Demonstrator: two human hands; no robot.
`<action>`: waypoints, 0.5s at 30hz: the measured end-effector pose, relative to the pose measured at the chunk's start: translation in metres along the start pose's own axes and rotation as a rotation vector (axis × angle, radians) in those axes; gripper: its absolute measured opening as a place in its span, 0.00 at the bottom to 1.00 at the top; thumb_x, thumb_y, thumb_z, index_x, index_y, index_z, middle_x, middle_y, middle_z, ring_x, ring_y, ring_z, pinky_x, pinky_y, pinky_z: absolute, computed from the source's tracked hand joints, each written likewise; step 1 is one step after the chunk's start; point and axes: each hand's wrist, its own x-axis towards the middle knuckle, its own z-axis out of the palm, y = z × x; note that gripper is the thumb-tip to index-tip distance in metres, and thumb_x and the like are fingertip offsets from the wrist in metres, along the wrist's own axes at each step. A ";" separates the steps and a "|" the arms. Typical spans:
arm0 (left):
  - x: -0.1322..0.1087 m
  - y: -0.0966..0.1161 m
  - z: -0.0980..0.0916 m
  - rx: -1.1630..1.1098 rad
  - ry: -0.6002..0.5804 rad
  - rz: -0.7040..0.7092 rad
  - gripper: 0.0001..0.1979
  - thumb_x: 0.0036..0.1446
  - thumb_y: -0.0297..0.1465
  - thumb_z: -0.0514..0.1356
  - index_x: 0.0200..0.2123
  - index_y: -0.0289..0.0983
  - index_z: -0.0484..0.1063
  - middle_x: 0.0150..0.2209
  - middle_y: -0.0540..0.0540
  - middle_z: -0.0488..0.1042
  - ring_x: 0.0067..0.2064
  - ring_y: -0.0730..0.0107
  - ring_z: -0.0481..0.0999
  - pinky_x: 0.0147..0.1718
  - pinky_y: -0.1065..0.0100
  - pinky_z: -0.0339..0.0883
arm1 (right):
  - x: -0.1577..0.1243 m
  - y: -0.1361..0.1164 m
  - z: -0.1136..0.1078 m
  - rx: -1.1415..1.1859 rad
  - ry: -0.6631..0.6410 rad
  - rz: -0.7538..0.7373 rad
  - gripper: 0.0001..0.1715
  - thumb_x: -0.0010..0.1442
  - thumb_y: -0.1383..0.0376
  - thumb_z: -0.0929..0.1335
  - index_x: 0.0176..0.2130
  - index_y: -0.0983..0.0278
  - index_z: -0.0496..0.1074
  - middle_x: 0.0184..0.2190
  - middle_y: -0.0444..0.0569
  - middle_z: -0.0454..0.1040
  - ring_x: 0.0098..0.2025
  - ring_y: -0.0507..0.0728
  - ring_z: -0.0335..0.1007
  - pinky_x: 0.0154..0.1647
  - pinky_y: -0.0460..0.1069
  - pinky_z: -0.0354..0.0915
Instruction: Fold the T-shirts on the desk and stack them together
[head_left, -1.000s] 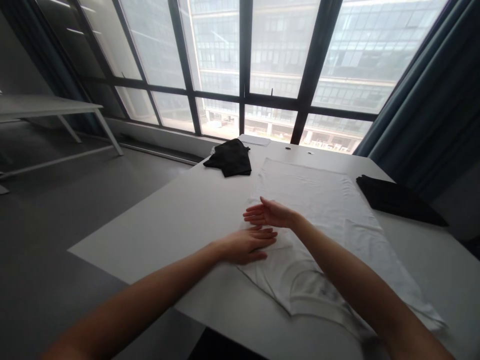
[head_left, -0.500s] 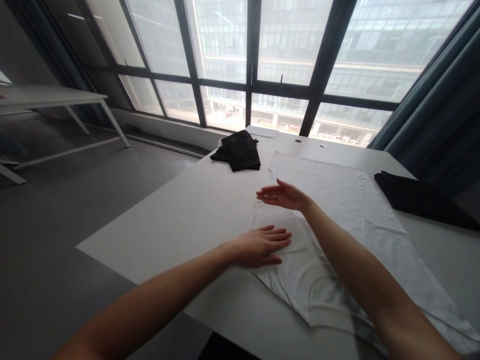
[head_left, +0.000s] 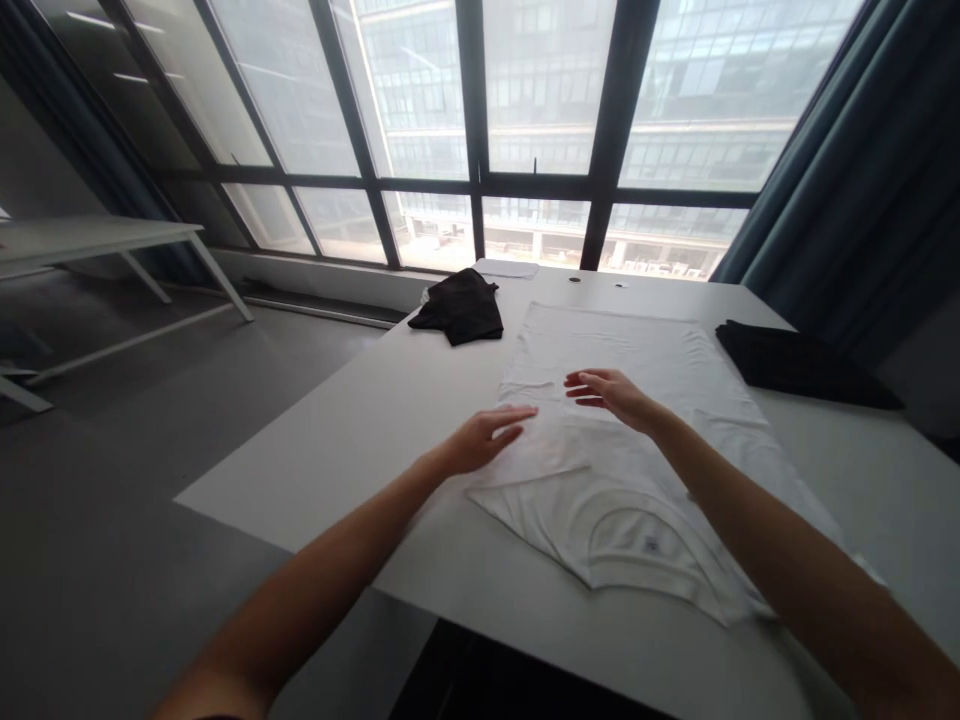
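A white T-shirt (head_left: pixel 622 345) lies spread on the white table, its neckline toward me and its hem toward the window. Some wrinkles run across it. My left hand (head_left: pixel 484 438) is at the shirt's left edge, near the sleeve, fingers stretched out and holding nothing. Over the middle of the shirt is my right hand (head_left: pixel 607 393), its fingers apart and nothing in them. Whether either hand touches the cloth I cannot tell. My right forearm hides part of the shirt's right side.
A folded black garment (head_left: pixel 461 305) lies at the table's far left edge. More black cloth (head_left: pixel 802 362) lies on the right. A flat white item (head_left: pixel 506 268) is at the back of the white table (head_left: pixel 300 460). Another table (head_left: pixel 97 235) stands far left, and blue curtains (head_left: pixel 847 190) hang right.
My right hand has moved right, from the shirt's left edge to above its middle. My left hand has shifted left and away from me, uncovering the sleeve area. The view has turned slightly.
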 end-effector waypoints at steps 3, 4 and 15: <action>0.003 -0.014 -0.007 0.123 0.292 -0.151 0.28 0.72 0.47 0.46 0.64 0.37 0.69 0.63 0.41 0.71 0.65 0.56 0.68 0.69 0.52 0.53 | -0.049 0.000 -0.026 -0.314 0.160 -0.195 0.12 0.60 0.60 0.70 0.42 0.62 0.80 0.48 0.56 0.79 0.51 0.64 0.75 0.57 0.63 0.68; 0.003 -0.018 -0.007 0.160 0.327 -0.175 0.29 0.71 0.46 0.46 0.64 0.36 0.68 0.63 0.40 0.70 0.66 0.57 0.68 0.69 0.52 0.53 | -0.065 0.001 -0.038 -0.443 0.258 -0.254 0.13 0.60 0.60 0.70 0.43 0.61 0.80 0.48 0.55 0.79 0.52 0.65 0.73 0.59 0.63 0.66; 0.013 -0.020 0.023 0.416 -0.053 -0.125 0.28 0.72 0.44 0.45 0.70 0.42 0.59 0.71 0.43 0.57 0.73 0.57 0.50 0.69 0.46 0.45 | -0.174 0.067 -0.156 -1.055 0.638 -0.213 0.27 0.62 0.54 0.65 0.58 0.61 0.71 0.68 0.57 0.63 0.71 0.69 0.50 0.72 0.69 0.43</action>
